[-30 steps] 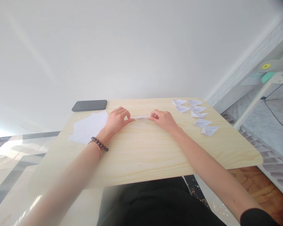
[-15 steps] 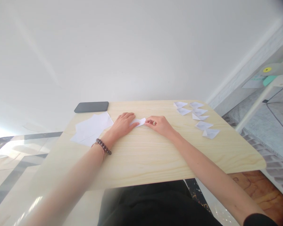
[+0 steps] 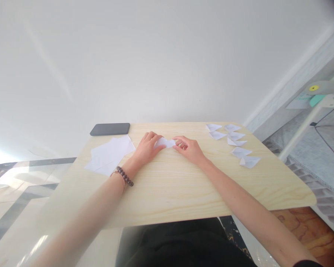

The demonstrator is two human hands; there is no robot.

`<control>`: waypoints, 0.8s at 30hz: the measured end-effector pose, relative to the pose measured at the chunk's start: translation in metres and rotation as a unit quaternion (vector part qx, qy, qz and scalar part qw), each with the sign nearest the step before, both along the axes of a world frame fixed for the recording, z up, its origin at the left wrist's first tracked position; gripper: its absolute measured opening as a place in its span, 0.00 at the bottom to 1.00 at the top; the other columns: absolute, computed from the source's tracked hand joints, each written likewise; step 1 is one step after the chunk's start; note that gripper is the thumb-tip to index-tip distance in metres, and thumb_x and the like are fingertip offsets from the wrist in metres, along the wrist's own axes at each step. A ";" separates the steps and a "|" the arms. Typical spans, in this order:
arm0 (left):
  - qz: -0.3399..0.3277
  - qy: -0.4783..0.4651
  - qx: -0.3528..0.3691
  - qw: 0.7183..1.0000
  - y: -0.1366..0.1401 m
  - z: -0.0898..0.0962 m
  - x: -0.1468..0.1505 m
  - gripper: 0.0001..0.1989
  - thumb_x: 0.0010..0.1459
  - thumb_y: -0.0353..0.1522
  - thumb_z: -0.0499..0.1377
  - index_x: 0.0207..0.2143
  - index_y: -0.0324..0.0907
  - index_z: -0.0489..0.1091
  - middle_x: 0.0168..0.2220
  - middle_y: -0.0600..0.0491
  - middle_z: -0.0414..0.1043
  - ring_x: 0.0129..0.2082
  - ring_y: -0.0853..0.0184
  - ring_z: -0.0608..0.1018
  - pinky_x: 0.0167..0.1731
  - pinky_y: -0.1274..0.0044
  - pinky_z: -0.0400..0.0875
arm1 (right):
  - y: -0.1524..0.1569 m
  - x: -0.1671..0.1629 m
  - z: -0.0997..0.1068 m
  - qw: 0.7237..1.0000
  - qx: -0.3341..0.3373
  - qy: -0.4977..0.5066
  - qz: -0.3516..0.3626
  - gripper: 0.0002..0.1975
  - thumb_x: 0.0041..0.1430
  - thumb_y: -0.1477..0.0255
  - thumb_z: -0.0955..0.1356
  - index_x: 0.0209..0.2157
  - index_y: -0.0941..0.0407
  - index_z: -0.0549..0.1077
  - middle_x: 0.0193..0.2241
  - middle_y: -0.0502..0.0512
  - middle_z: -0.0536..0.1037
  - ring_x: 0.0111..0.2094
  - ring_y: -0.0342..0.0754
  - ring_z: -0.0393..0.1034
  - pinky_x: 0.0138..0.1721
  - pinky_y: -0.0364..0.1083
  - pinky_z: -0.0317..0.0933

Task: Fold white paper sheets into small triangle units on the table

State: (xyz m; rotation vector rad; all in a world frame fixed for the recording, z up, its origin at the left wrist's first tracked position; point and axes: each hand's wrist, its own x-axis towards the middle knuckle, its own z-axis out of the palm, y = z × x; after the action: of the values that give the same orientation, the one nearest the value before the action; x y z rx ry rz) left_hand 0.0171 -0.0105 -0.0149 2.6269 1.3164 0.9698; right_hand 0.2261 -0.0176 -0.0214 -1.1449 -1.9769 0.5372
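While my left hand and right hand pinch the paper at either end, I should align its edges.

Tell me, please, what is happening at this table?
A person's left hand and right hand hold a small folded paper between them, over the middle of the table. Flat white sheets lie at the left, and beyond them what looks like a phone. Seven other folded pieces lie at the right.
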 end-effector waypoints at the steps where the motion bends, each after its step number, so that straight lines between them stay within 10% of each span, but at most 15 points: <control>1: -0.001 -0.003 0.006 1.000 0.000 0.001 0.000 0.14 0.56 0.38 0.53 0.43 0.42 0.64 0.37 0.49 0.65 0.39 0.62 0.66 0.42 0.68 0.63 | -0.001 0.000 0.000 1.000 -0.002 0.002 0.003 0.15 0.50 0.68 0.66 0.42 0.52 0.67 0.29 0.49 0.75 0.23 0.39 0.67 0.28 0.40 0.63; 24: -0.025 0.045 0.064 0.997 -0.003 0.009 0.000 0.08 0.59 0.34 0.49 0.35 0.42 0.65 0.35 0.50 0.69 0.38 0.65 0.67 0.39 0.72 0.60 | -0.009 -0.002 0.010 0.999 -0.023 -0.009 0.033 0.13 0.56 0.62 0.60 0.31 0.56 0.69 0.27 0.50 0.76 0.22 0.40 0.68 0.27 0.39 0.60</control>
State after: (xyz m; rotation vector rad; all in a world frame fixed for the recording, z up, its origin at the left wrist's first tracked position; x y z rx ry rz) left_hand 0.0173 -0.0130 -0.0062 2.8162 1.2373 0.9723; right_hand 0.2245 -0.0263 -0.0114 -1.1198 -2.0328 0.6121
